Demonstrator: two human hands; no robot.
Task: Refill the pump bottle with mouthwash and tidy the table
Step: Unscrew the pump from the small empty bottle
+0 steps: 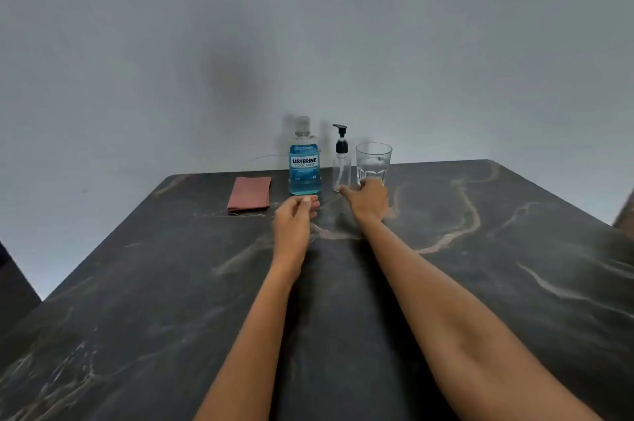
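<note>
A blue mouthwash bottle [304, 159] with a clear cap stands upright at the far edge of the dark marble table [480, 283]. To its right stands a small clear pump bottle [341, 163] with a black pump head, then an empty clear glass [373, 161]. My right hand [368, 202] reaches between the pump bottle and the glass, its thumb at the pump bottle's base and fingers at the glass's foot; no firm grip shows. My left hand [295, 214] hovers just in front of the mouthwash bottle, fingers loosely curled, holding nothing.
A folded pink cloth [249, 194] lies flat to the left of the mouthwash bottle. A grey wall rises right behind the table's far edge. Table corners drop off at far left and far right.
</note>
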